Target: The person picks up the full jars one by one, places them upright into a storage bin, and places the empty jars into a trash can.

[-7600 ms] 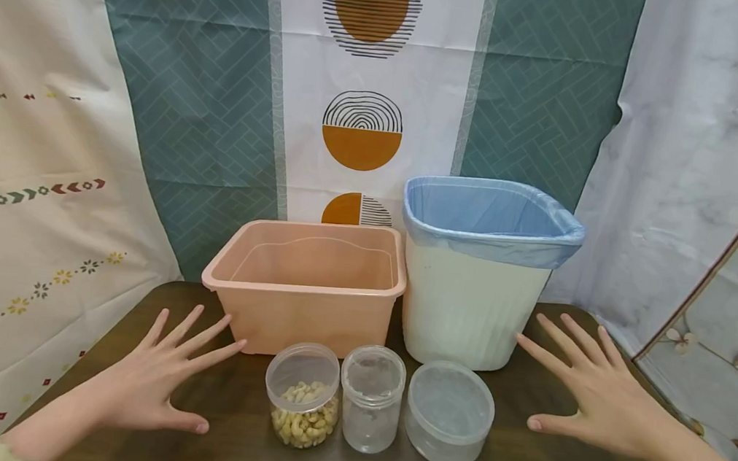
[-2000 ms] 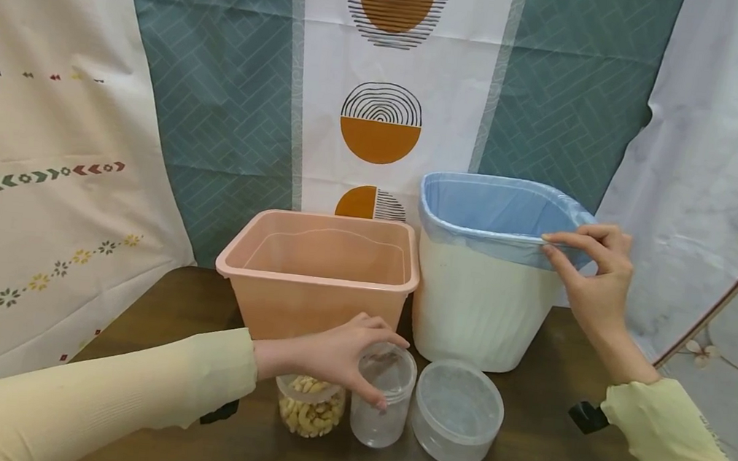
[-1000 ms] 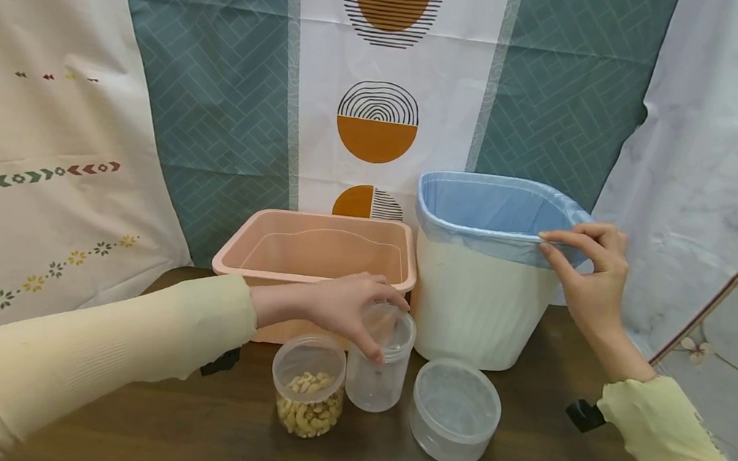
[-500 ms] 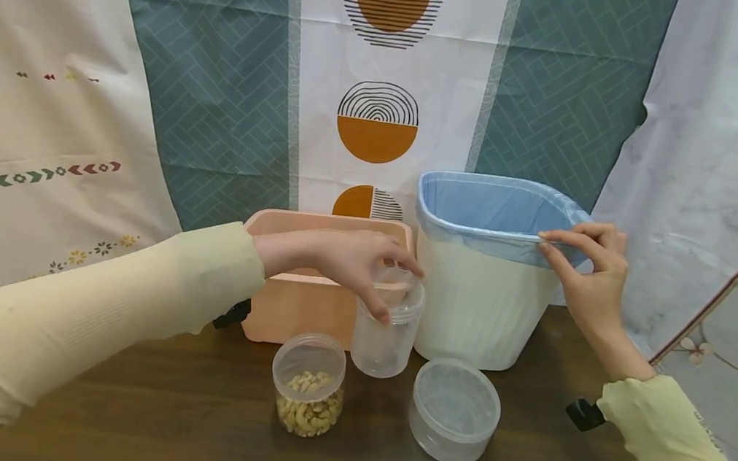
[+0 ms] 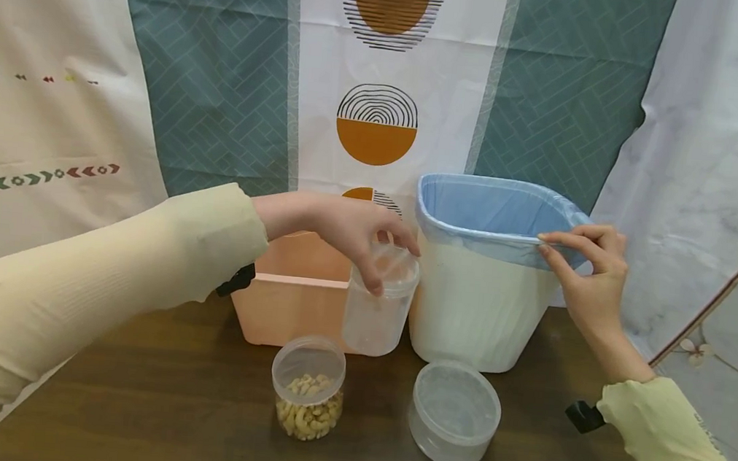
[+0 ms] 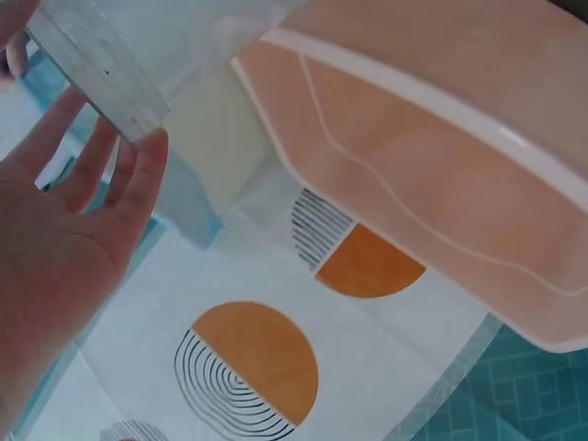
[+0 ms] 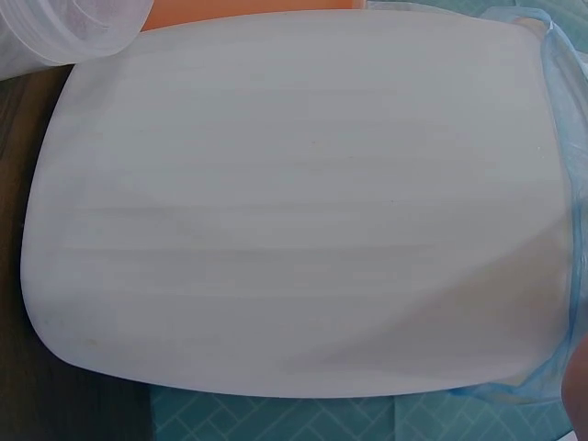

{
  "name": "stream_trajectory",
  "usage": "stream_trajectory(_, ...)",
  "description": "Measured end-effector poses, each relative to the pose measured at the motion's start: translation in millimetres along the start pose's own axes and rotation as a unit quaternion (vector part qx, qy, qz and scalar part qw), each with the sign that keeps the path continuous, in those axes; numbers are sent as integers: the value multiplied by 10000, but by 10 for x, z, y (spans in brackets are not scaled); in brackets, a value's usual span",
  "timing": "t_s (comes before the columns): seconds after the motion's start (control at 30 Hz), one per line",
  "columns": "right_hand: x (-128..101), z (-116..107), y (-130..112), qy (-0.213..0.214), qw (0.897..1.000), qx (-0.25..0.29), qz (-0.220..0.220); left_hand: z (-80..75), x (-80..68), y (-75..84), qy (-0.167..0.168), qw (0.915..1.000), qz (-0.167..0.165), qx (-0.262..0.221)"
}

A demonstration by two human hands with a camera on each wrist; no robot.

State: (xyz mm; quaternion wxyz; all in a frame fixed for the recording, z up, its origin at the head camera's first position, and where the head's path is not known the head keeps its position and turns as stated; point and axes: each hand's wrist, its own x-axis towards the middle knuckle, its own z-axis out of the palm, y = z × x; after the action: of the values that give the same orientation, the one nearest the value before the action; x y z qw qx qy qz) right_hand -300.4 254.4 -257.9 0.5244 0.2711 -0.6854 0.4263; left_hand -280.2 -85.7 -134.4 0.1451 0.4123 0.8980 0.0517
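My left hand (image 5: 352, 233) grips an empty clear plastic jar (image 5: 374, 322) by its lid from above. The jar overlaps the front of the peach tub (image 5: 296, 312), near its right end. In the left wrist view, fingers (image 6: 147, 165) lie along the lid's edge. My right hand (image 5: 591, 279) pinches the front right rim of a white trash bin (image 5: 474, 306), where a blue bin liner (image 5: 496, 206) is folded over. The right wrist view shows mostly the bin's side, with a sliver of a finger (image 7: 577, 395) at the right edge.
A lidded clear jar of cashews (image 5: 306, 404) stands on the dark wooden table (image 5: 163, 403), in front of the tub. To its right is a low, round clear container (image 5: 454, 417). A patterned cloth (image 5: 540, 77) hangs behind the tub and bin.
Both hands were spread apart at first. My left hand then took the middle jar and raised it away from me toward the tub. My right hand went to the bin's rim and stayed there.
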Motion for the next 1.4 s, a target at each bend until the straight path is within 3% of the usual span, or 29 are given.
stream_trajectory(0.2, -1, -2, 4, 2, 10000, 68, -43, -216, -33, 52, -133, 9998, -97, 101)
stream_trajectory(0.53, 5, 21, -118, 9, 10000, 71, -12, -616, -114, 106, -349, 9989, -263, -144)
stream_trajectory(0.73, 8, 27, -116, 48, 9998, 161, -54, -847, -157, 82, -319, 9966, -750, -105)
stream_trajectory(0.9, 0, 23, -73, 83, 9998, 181, -41, -1004, -187, 75, -81, 9943, -1059, -51)
stream_trajectory(1.13, -29, 13, -7, 46, 9999, 106, 4, -1192, -212, 95, 393, 9942, -999, 29)
stream_trajectory(1.4, 4, 10, -64, 63, 9999, 74, -28, -1375, -186, 138, 1030, 9876, -1139, 315)
